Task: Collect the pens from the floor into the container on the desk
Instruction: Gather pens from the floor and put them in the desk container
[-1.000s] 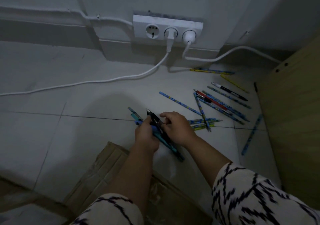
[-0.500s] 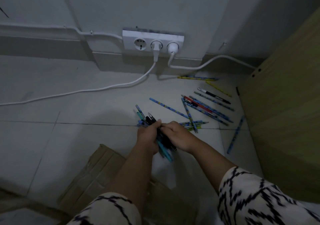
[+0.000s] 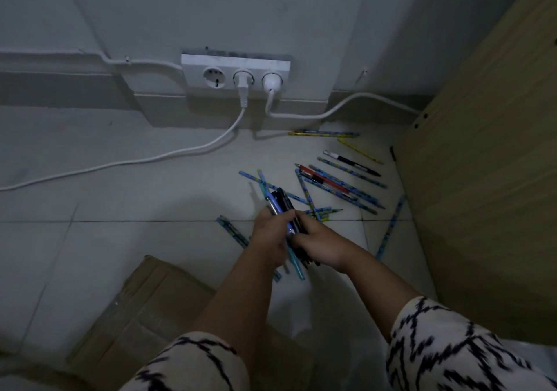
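Note:
My left hand (image 3: 269,236) and my right hand (image 3: 316,244) both clasp one bundle of pens (image 3: 281,206), blue, teal and black, held above the tiled floor. Several more pens and patterned pencils (image 3: 340,182) lie scattered on the floor to the right, among them a red pen (image 3: 324,178) and a black and white pen (image 3: 351,163). One blue pencil (image 3: 390,227) lies next to the wooden panel. Another (image 3: 232,229) lies to the left of my hands. The container and the desk top are out of view.
A wooden desk side panel (image 3: 482,179) rises on the right. A flattened cardboard box (image 3: 144,315) lies on the floor under my left arm. A wall socket strip (image 3: 235,71) holds two white plugs, whose cables (image 3: 150,158) run across the floor.
The bundle has been lifted and turned more upright between both hands. The view has shifted, and a blue pencil left on the floor now shows to the left of my hands.

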Demonstrator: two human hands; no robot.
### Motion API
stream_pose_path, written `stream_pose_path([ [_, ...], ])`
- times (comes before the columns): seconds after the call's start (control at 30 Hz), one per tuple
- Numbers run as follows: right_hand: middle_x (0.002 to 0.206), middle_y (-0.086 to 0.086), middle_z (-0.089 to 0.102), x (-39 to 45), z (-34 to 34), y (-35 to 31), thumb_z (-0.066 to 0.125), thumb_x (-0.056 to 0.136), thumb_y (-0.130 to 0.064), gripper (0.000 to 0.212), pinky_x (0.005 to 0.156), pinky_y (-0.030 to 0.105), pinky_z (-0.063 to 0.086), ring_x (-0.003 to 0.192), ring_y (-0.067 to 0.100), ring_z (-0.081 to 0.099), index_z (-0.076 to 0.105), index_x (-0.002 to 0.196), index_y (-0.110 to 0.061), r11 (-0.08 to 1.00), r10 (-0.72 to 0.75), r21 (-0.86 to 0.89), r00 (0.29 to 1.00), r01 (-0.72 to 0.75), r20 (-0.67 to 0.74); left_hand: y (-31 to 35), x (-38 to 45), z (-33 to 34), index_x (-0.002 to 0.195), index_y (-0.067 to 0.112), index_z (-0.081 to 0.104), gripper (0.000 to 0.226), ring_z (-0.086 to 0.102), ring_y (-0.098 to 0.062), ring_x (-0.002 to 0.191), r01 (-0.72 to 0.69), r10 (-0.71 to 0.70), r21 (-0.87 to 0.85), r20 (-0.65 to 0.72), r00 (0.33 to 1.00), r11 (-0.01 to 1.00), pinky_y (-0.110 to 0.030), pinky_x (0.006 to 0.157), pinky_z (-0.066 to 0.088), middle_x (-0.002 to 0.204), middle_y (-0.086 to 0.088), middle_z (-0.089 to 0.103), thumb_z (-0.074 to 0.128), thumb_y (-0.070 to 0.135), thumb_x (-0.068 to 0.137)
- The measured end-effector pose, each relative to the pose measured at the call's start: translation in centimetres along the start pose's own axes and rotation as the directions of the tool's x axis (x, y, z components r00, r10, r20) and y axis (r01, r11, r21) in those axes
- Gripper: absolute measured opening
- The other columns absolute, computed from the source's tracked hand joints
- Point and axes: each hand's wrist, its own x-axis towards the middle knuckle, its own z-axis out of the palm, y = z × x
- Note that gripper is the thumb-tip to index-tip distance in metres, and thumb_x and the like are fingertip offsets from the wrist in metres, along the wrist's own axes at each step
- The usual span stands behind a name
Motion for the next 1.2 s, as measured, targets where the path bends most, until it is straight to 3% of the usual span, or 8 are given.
stream_pose_path([
  [0.23,0.132,0.007,0.053,-0.7,-0.3,1.7,0.058,0.084,-0.001,0.065,0.1,0.041,0.048,0.116,0.019,0.055,0.03,0.14,-0.018,0.987,-0.112,0.104,0.988,0.123,-0.102,-1.0,-0.9,1.8,0.122,0.011,0.051,0.036,0.054,-0.032,0.114,-0.116,0.111,0.075,0.069,0.991,0.99,-0.043,0.094,0.045,0.12,-0.015,0.057,0.045,-0.005,0.09],
  [0.33,0.136,0.006,0.051,-0.9,0.5,2.5,0.054,0.089,-0.002,0.059,0.103,0.035,0.045,0.123,0.019,0.051,0.031,0.141,-0.018,0.975,-0.166,0.111,0.963,0.193,-0.214,-1.5,-1.5,1.8,0.131,0.007,0.047,0.047,0.051,-0.03,0.113,-0.128,0.122,0.052,0.099,0.988,0.99,-0.038,0.093,0.042,0.12,-0.014,0.057,0.041,-0.011,0.088],
  [0.47,0.135,0.006,0.052,-0.7,2.0,3.6,0.053,0.091,-0.003,0.058,0.09,0.011,0.044,0.123,0.019,0.051,0.029,0.141,-0.017,0.968,-0.144,0.161,0.951,0.192,-0.274,-2.1,-2.3,1.8,0.099,0.02,0.055,0.042,0.054,-0.02,0.098,-0.169,0.158,0.081,0.118,0.98,0.982,-0.034,0.092,0.04,0.092,0.003,0.059,0.038,-0.016,0.085],
  [0.57,0.125,-0.002,0.05,-0.6,2.6,3.9,0.052,0.09,0.003,0.057,0.078,-0.005,0.04,0.116,0.01,0.049,0.031,0.141,-0.012,0.964,-0.136,0.183,0.951,0.191,-0.277,-2.9,-2.3,1.4,0.103,0.017,0.052,0.044,0.052,-0.022,0.102,-0.151,0.138,0.111,0.121,0.983,0.982,-0.033,0.09,0.042,0.095,0.001,0.06,0.038,-0.018,0.082],
  [0.7,0.131,0.008,0.052,-0.4,2.7,4.7,0.053,0.088,0.006,0.059,0.099,0.025,0.045,0.122,0.024,0.052,0.034,0.139,-0.014,0.961,-0.1,0.221,0.953,0.167,-0.285,-3.3,-2.6,0.9,0.108,0.009,0.052,0.046,0.05,-0.023,0.105,-0.206,0.171,0.246,0.157,0.973,0.947,-0.029,0.077,0.045,0.103,-0.008,0.061,0.038,-0.023,0.079],
  [0.83,0.121,0.008,0.057,-0.3,3.1,5.1,0.045,0.095,0.001,0.05,0.079,0.011,0.05,0.108,0.018,0.057,0.031,0.142,-0.008,0.983,-0.11,0.108,0.952,0.146,-0.287,-3.9,-2.6,0.2,0.135,0.008,0.04,0.059,0.047,-0.028,0.119,-0.256,0.185,0.429,0.201,0.962,0.866,-0.027,0.089,0.037,0.129,-0.017,0.048,0.041,-0.019,0.082],
  [1.07,0.138,0.011,0.05,-0.2,3.0,4.0,0.052,0.091,-0.005,0.059,0.105,0.032,0.042,0.126,0.025,0.049,0.027,0.144,-0.011,0.987,-0.061,0.13,0.97,0.094,-0.237,-2.8,-2.8,-0.1,0.131,0.005,0.044,0.046,0.049,-0.03,0.122,-0.26,0.175,0.524,0.206,0.963,0.811,-0.028,0.089,0.038,0.129,-0.019,0.053,0.046,-0.01,0.087],
  [1.2,0.132,0.018,0.053,-2.2,1.8,0.8,0.052,0.088,0.003,0.054,0.101,0.035,0.043,0.121,0.031,0.052,0.033,0.138,-0.006,0.994,-0.041,0.093,0.969,0.065,-0.244,0.3,-5.0,0.4,0.132,0.007,0.043,0.048,0.048,-0.02,0.107,-0.26,0.163,0.526,0.224,0.961,0.81,-0.03,0.085,0.039,0.113,-0.008,0.052,0.044,-0.011,0.087],
])
